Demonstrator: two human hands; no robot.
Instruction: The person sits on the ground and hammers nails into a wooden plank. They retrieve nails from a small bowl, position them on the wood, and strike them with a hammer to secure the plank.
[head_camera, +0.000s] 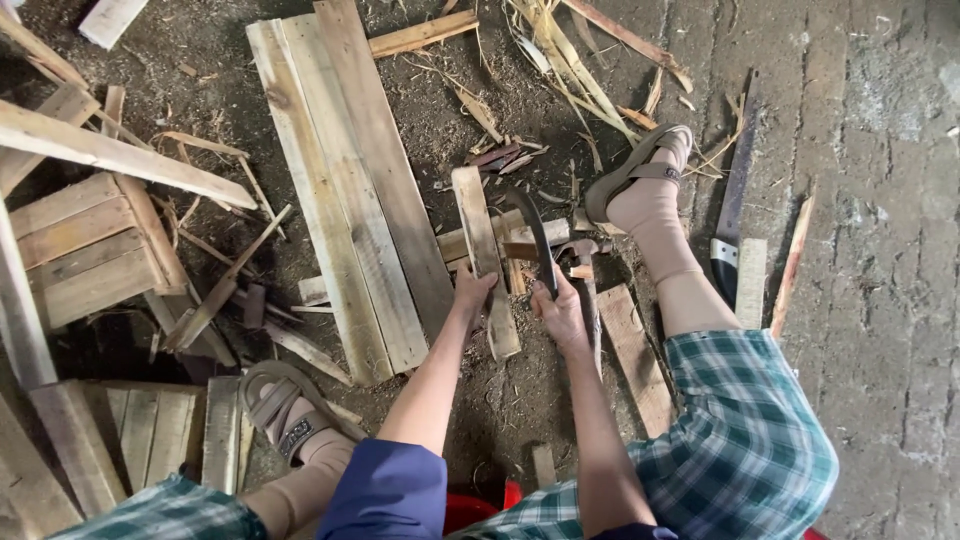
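Your seat: low in the frame, your knees in green plaid spread wide, a bit of red seat showing at the bottom centre.
Left hand (473, 292): curled around the lower part of a narrow wood slat (485, 262), holding it steady, fingers wrapped over its left edge.
Right hand (560, 312): closed around the handle of a curved dark blade (537, 238), whose hooked tip arcs up beside the slat.
Wood slat: centre of the frame, lying on the dirt floor (520, 400), running upward from your left hand. It looks light, stiff, dry and splintery; the low edge grip, clear of the blade's path, seems the safest hold.
Feet: sandalled left foot (285, 415) at lower left, right foot (645, 180) stretched out at centre right.
Further out: a wide plank panel (340, 180) left of centre, a hammer (580, 255) just right of the blade, a handsaw (733, 200) at right.
Farthest: loose boards (90, 240) at left, split strips (570, 50) at top.
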